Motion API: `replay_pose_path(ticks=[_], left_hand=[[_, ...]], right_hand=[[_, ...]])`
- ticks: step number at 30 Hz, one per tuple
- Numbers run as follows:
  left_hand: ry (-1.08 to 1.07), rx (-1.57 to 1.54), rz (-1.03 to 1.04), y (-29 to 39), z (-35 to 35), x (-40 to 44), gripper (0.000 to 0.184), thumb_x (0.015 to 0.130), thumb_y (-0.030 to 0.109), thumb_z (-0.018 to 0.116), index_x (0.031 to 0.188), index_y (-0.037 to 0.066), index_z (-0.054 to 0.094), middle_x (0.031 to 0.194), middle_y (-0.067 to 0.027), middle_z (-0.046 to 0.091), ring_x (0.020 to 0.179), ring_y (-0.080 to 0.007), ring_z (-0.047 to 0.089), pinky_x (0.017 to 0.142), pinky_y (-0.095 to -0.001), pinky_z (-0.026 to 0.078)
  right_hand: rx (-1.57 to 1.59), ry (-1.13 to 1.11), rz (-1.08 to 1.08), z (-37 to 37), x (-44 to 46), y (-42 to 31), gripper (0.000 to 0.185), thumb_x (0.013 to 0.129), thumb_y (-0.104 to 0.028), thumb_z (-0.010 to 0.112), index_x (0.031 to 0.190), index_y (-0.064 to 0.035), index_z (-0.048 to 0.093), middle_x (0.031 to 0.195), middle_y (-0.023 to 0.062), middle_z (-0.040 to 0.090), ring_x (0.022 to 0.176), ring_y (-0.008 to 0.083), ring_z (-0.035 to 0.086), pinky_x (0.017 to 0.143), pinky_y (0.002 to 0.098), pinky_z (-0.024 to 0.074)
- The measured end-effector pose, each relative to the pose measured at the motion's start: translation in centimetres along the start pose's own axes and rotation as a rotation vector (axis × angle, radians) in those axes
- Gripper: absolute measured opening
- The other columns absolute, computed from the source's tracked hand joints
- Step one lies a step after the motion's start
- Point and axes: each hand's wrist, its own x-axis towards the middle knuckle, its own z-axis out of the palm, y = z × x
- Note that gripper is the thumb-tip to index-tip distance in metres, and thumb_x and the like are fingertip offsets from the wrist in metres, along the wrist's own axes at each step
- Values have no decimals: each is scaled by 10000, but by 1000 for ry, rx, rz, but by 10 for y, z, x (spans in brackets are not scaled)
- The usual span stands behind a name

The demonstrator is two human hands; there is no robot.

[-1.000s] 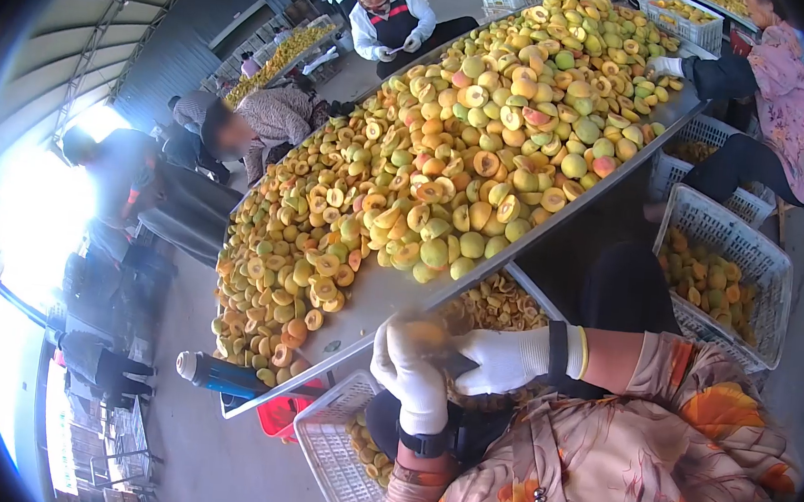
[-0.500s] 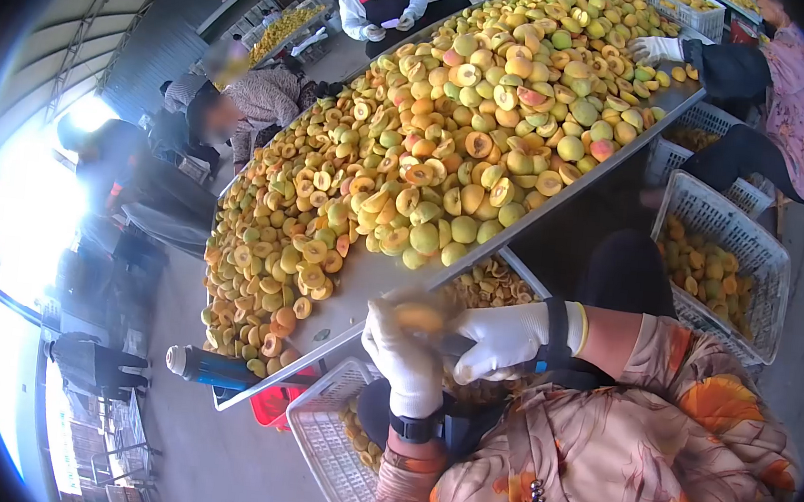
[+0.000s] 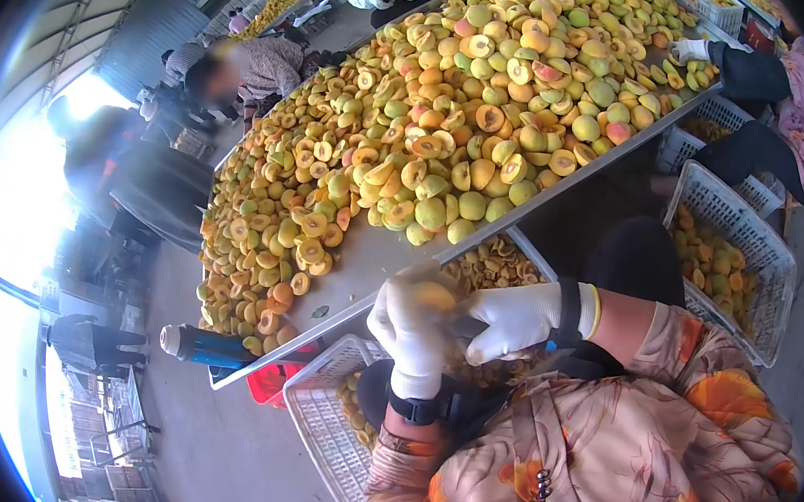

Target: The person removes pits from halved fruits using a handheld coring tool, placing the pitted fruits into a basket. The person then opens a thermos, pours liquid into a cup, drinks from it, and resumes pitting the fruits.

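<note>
My left hand, in a white glove, is closed around a yellow peach that is smeared by motion; whether it is whole or a half I cannot tell. Close beside it, my gloved right hand grips a small dark tool against the fruit, its shape blurred and mostly hidden by the fingers. Just beyond both hands, a large heap of cut yellow peaches covers much of a metal table. Peach pieces fill a crate under the table edge, partly behind my hands.
White crates with peach pieces stand at my left and right. A blue bottle lies at the table corner above a red container. A co-worker's gloved hand touches the heap at far right; other people sit around the table.
The view has shifted slightly, so the table and heap sit a little differently. Both my hands stay together at the peach, still blurred by motion. The co-worker's hand at far right remains at the heap.
</note>
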Motion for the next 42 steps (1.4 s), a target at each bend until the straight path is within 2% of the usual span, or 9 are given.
replay_pose_path(ticks=[3,9,16,24,29,32,34,37,42], left_hand=[[-70,177,138,-4,-7,7,606,1070,487,433,1026,-71,665,745,-157,682,631,-211,647,604,-324,554],[94,-195,-212,-7,4,2,607,1074,481,420,1028,-64,683,764,-152,698,608,-185,634,586,-290,523],[-157,213,133,-14,-17,10,573,1075,446,446,1027,-66,697,751,-113,713,605,-119,620,553,-229,469],[-111,-177,-222,-9,-5,5,684,1058,576,398,1027,-53,667,787,-158,706,696,-214,664,675,-307,541],[202,-131,-162,-18,-41,10,691,1042,598,434,1069,-56,658,837,-133,705,726,-209,666,701,-314,558],[447,92,-193,-33,-133,4,544,1069,445,470,1065,-54,688,804,-121,702,734,-183,654,682,-298,533],[262,942,-358,-15,-182,-2,401,1023,344,575,1122,-28,684,824,-136,702,753,-211,667,715,-335,540],[235,1405,207,-58,-229,27,360,959,284,663,1163,-13,675,845,-146,708,746,-242,674,736,-361,535],[15,962,-255,-93,-124,137,506,915,297,723,1286,-27,609,1032,-185,710,923,-268,697,827,-390,537]], right_hand=[[35,-5,46,-3,2,-3,418,836,-106,645,1235,1,586,822,30,616,706,110,581,632,277,479],[434,-126,251,-1,3,16,295,866,-138,663,1116,15,621,655,0,566,541,92,522,499,277,417],[200,-2,214,2,3,2,171,875,-140,651,996,-23,616,598,-3,524,454,90,478,415,263,347],[634,-80,204,14,8,15,124,857,-118,662,918,-27,603,611,6,514,435,91,445,404,263,326],[618,-185,113,18,15,37,154,845,-111,675,950,-18,613,615,5,527,435,93,462,402,261,343],[400,-127,255,13,10,59,289,838,-166,694,1068,1,644,645,32,584,480,103,527,429,278,397],[-224,0,255,17,14,99,442,820,-267,685,1136,35,621,778,152,684,633,248,661,560,377,521],[-299,7,320,15,20,115,423,821,-265,660,1119,34,632,908,233,706,814,375,695,720,433,551],[-244,54,322,13,20,115,385,845,-249,644,1141,-3,628,1048,262,694,1001,421,671,854,470,522]])
